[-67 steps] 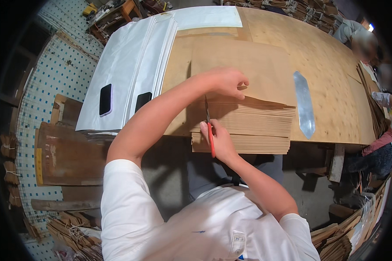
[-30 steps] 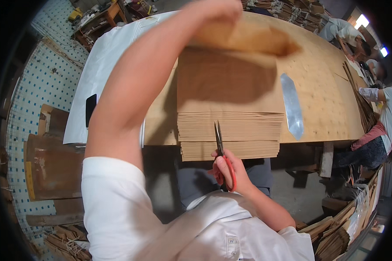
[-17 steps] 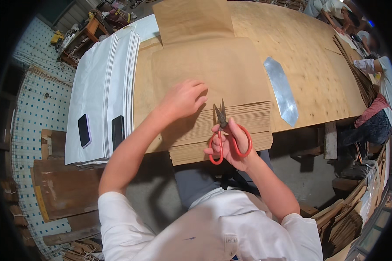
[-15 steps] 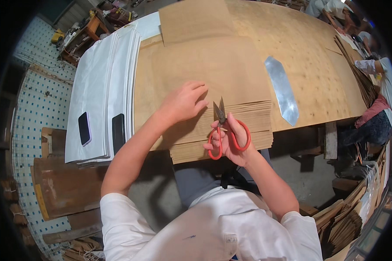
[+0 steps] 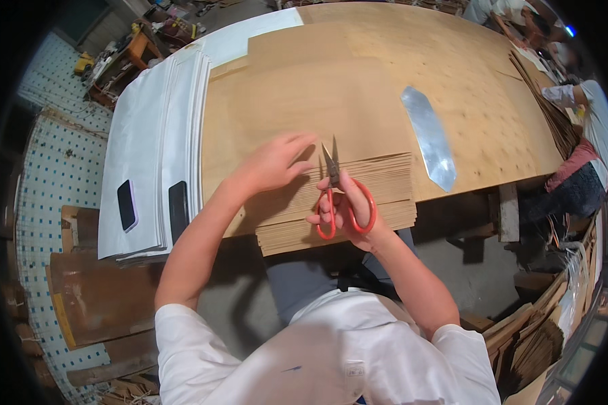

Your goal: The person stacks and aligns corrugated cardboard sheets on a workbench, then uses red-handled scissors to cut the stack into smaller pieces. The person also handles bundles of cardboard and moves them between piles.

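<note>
A stack of brown kraft paper lies before me, its near edges fanned out in many thin steps. My left hand rests on or just above its left part, palm down, fingers stretched to the right and holding nothing visible. In my right hand is a pair of scissors with red loop handles. Their dark blades point away from me and are slightly parted. The tips are just right of my left fingertips, over the stepped edges; I cannot tell whether they touch the paper.
White folded sheets are piled on the left, bearing a purple-edged phone and a black phone-like object. A shiny metal plate lies on the wooden table right of the stack. Other people are at the far right.
My right hand has brought the scissors up and left, nearer my left hand. The blades look a little wider apart. The whole view has shifted slightly.
</note>
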`<state>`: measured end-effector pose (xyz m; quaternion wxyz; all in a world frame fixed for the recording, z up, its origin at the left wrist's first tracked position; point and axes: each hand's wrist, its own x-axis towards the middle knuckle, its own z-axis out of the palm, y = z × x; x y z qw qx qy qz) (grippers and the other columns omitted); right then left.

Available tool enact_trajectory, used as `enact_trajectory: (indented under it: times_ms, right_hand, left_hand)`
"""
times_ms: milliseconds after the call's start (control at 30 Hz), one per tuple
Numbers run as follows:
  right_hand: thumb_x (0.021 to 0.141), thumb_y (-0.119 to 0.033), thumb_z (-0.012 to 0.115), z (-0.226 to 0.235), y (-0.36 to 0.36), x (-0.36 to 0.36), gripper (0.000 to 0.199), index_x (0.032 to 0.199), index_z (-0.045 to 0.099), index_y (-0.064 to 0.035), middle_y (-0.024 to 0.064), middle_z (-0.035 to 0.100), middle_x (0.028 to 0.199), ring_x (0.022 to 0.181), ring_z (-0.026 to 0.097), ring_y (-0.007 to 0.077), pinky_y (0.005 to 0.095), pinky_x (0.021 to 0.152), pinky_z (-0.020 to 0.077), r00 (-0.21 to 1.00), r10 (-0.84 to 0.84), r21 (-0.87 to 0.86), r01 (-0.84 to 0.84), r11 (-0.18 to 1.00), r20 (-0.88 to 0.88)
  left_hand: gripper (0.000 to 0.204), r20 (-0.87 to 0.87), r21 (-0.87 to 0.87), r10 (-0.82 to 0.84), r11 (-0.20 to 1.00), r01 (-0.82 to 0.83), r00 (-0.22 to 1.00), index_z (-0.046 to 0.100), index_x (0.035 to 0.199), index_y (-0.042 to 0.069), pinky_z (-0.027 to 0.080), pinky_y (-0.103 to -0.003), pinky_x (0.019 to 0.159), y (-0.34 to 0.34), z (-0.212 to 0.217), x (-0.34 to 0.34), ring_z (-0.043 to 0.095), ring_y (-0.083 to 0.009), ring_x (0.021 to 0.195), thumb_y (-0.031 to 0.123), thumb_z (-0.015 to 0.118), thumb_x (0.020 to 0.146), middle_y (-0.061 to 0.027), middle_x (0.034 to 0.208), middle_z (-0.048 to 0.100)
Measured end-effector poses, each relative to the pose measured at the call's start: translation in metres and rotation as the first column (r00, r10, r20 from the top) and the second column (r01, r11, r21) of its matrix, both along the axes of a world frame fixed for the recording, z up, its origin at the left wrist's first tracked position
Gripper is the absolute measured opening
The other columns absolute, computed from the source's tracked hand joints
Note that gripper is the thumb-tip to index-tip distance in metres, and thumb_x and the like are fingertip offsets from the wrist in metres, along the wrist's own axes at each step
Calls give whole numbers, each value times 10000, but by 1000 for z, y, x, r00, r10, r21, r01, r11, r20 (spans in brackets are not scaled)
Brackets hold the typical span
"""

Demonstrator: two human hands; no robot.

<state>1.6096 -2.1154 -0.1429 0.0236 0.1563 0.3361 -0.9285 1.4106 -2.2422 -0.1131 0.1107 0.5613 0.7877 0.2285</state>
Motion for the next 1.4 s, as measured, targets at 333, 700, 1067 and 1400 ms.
enact_trajectory:
  times_ms: [333, 700, 1067, 1400]
  right_hand:
    - [1074, -543, 415, -7, 3, 6, 511, 1129, 575, -60, 55, 585, 756, 697, 599, 192, 449, 889, 592, 991, 74, -141, -59, 988, 108]
    - [1076, -531, 423, -9, -1, 5, 506, 1122, 584, -54, 59, 585, 756, 715, 605, 184, 456, 875, 601, 996, 55, -72, -50, 996, 67]
    - [1071, -535, 433, -2, 1, 8, 499, 1121, 586, -63, 58, 600, 775, 690, 608, 170, 458, 888, 602, 993, 61, -91, -52, 995, 98]
    - [1075, -534, 425, -4, 6, -5, 501, 1129, 574, -59, 56, 592, 761, 688, 605, 168, 462, 873, 598, 999, 49, -93, -47, 995, 23]
  left_hand:
    - [612, -92, 51, -16, 998, 21, 996, 575, 1372, 45, 495, -424, 1036, -8, -9, -3, 581, -368, 1250, 282, 782, 848, -174, 1396, 576]
    - [607, -73, 8, -44, 999, 44, 996, 567, 1373, 39, 490, -428, 1040, -8, -5, -6, 576, -376, 1246, 300, 768, 863, -182, 1385, 579]
    - [569, -55, -22, -56, 998, 55, 997, 566, 1377, 39, 488, -428, 1041, -8, -3, -7, 579, -375, 1241, 306, 732, 902, -188, 1384, 578]
    - [569, -70, 12, -10, 1000, 11, 997, 542, 1407, 47, 495, -438, 1025, -5, -4, -2, 576, -383, 1240, 224, 728, 899, -194, 1377, 584]
